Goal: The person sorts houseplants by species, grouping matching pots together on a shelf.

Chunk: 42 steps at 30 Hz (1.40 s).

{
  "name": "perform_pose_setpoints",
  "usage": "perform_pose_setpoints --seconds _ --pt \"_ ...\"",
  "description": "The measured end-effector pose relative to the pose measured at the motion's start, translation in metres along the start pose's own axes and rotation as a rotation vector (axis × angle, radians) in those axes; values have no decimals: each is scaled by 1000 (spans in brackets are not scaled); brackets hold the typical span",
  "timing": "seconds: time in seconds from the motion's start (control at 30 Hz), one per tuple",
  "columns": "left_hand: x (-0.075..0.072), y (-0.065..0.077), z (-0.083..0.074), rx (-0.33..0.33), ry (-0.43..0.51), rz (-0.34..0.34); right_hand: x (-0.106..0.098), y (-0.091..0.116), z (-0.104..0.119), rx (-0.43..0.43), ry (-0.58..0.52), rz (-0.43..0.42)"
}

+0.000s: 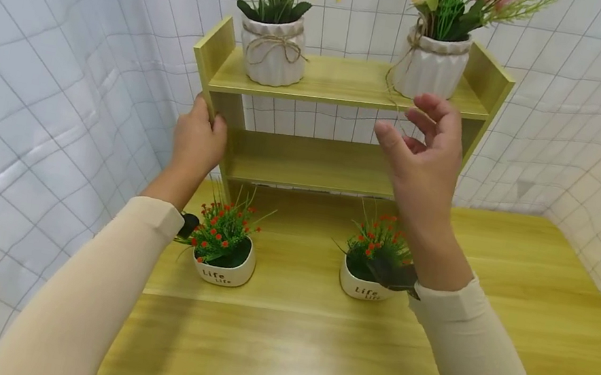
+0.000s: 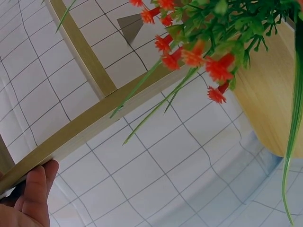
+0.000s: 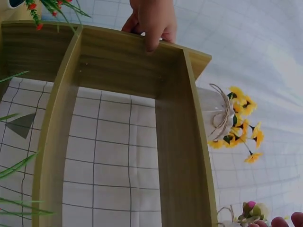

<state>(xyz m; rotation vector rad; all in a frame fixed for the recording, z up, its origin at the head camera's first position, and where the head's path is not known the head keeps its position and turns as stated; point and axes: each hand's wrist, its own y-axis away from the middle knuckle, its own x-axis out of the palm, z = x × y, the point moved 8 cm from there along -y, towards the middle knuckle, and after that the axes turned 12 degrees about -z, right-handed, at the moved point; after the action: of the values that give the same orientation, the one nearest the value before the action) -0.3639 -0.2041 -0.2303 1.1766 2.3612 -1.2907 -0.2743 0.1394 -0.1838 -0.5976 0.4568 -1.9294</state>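
My left hand [image 1: 197, 137] grips the left side panel of a wooden shelf [image 1: 304, 165], thumb at its front edge and fingers round the outer face. In the right wrist view that same left hand [image 3: 154, 19] holds the panel. My right hand [image 1: 431, 156] is raised at the shelf's right part, thumb and fingers apart and loosely bent. Just above its fingertips stands a white ribbed flowerpot [image 1: 430, 70] with pink and cream flowers. Its loose twine [image 1: 393, 87] hangs over the top board's edge towards the gap between thumb and fingers.
A white pot [image 1: 271, 56] of yellow flowers stands on the top board's left. Two small white planters, the left planter [image 1: 223, 274] and right planter [image 1: 364, 288], with red-flowered plants, sit on the wooden table [image 1: 272, 355] before the shelf. Grid-patterned cloth [image 1: 28, 69] hangs around.
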Motion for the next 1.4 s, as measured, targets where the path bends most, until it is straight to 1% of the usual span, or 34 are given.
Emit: perform_pose_setpoints --seconds 0.2,0.33,0.5,0.63,0.73,0.9,1.0,1.13,1.27,1.4 --pt "-1 3 2 5 -4 3 -34 18 -27 61 27 -21" --pt "-1 3 3 6 -8 2 -52 32 -40 85 46 -41" --pt "1 3 3 5 -7 13 -70 51 -47 82 47 -50" --pt "1 2 1 24 -5 -6 -81 64 -49 72 43 -64" --pt "-1 2 0 33 -4 -21 -87 71 -49 71 37 -77" --pt "-1 2 0 22 -2 -18 -96 86 -50 82 39 -92" --pt "0 3 0 15 -1 -15 -98 99 -52 80 46 -76" --pt "1 3 0 13 5 -11 -98 114 -53 64 24 -54" --pt "2 2 1 15 10 -11 -99 125 -53 49 -1 -38" --pt "2 3 -1 9 4 -7 -102 135 -53 41 10 -19"
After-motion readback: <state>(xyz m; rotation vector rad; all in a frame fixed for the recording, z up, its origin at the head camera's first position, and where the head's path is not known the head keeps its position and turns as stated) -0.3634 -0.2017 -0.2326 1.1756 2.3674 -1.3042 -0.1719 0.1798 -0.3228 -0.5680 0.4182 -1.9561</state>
